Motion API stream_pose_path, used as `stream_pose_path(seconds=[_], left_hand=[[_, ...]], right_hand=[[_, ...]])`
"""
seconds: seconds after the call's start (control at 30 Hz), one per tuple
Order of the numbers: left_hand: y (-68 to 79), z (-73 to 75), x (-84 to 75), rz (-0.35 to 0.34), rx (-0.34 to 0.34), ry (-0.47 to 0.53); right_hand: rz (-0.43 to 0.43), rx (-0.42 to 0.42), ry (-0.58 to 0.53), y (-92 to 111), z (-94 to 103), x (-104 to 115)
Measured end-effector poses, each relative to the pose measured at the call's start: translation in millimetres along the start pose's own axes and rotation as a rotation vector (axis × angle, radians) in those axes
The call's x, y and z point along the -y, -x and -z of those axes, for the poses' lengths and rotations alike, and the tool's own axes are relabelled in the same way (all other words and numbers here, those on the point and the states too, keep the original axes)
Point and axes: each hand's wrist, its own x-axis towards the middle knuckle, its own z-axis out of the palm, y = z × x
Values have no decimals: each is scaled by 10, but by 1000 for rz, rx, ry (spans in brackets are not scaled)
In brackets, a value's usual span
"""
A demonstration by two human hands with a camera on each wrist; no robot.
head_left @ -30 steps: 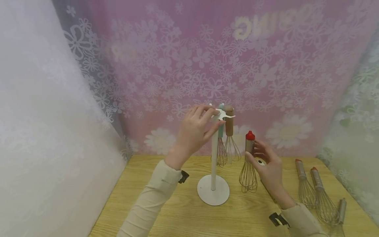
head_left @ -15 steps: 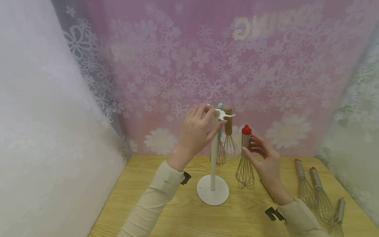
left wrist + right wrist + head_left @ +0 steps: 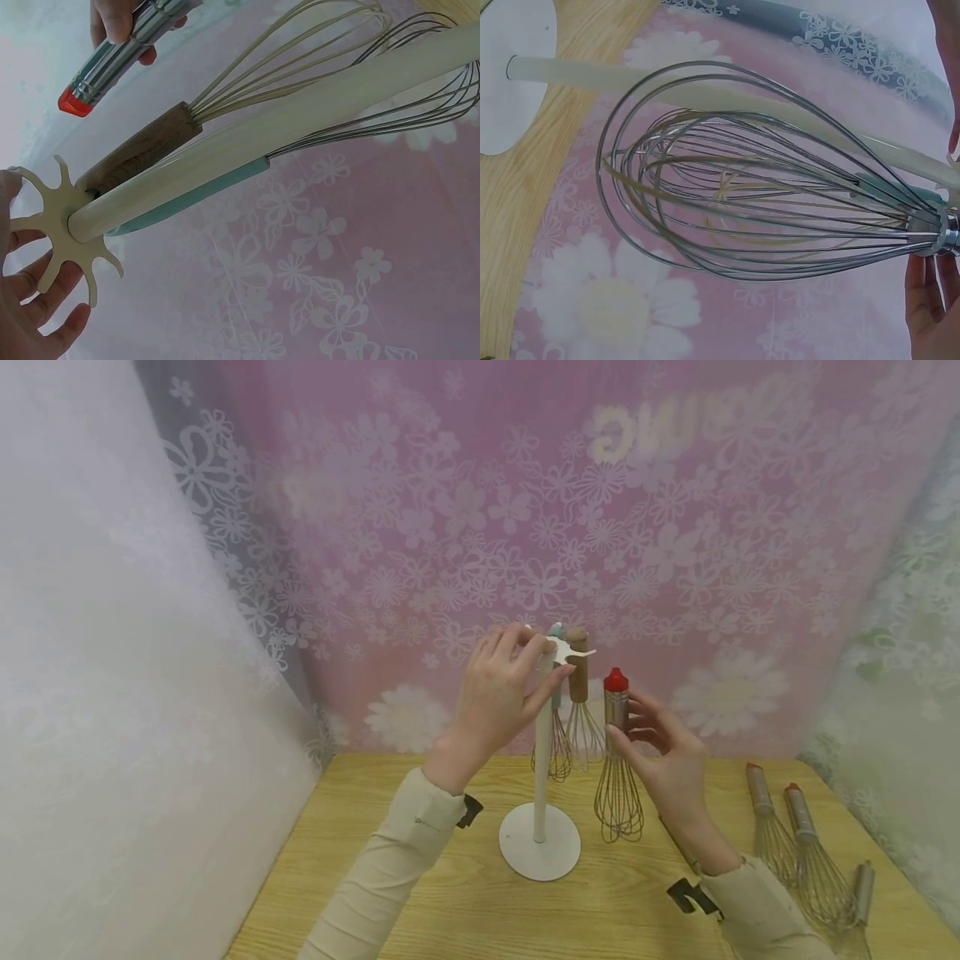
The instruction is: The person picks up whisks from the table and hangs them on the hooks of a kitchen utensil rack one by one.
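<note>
A white stand (image 3: 542, 752) rises from a round base, topped by a flat piece with curved hooks (image 3: 56, 214). My left hand (image 3: 498, 693) grips this top, thumb on the near edge and fingers over it. From the hooks hang a whisk with a wooden handle (image 3: 142, 150) and one with a teal handle (image 3: 195, 196). My right hand (image 3: 667, 747) holds a metal whisk (image 3: 617, 727) by its silver, red-capped handle, upright, wires down, just right of the stand. In the right wrist view its wire loops (image 3: 765, 172) overlap the hanging whisks.
Several more metal whisks lie at the table's right, among them one red-tipped whisk (image 3: 772, 827) and another (image 3: 817, 860). A smaller whisk handle (image 3: 864, 893) shows near the right edge. Flowered cloth (image 3: 480, 527) hangs behind the wooden table (image 3: 360, 810).
My right hand has moved the metal whisk left and upward, closer to the stand. My left hand has stayed on the stand's top, nearly still.
</note>
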Motion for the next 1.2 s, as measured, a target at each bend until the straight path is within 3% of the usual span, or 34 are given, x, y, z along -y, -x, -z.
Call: stream_pose_path(seconds=[0.87,1.2], left_hand=[[0,17,4,-4,20,6],[-2,11,-2,3,24,10]], right_hand=[[-19,45,-11,-220,-90,276],[-29,66,14,-257,-117,264]])
